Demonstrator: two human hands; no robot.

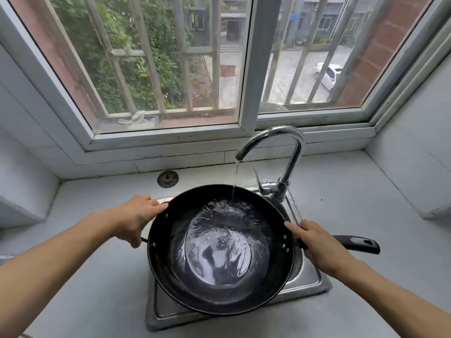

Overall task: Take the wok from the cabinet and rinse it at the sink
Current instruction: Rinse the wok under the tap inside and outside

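A black wok (219,286) is held level over the small steel sink (305,276), covering most of it. Water pools and ripples in the wok's bottom. A thin stream falls from the chrome faucet (290,152) onto the wok's far inner side. My left hand (136,218) grips the small helper handle and rim on the wok's left. My right hand (314,242) is closed around the root of the long black handle (358,243), which points right.
A round metal sink strainer (167,179) lies on the grey countertop (97,276) behind the wok. The faucet lever (257,178) stands left of the faucet base. A barred window (195,69) rises right behind the counter; tiled walls close both sides.
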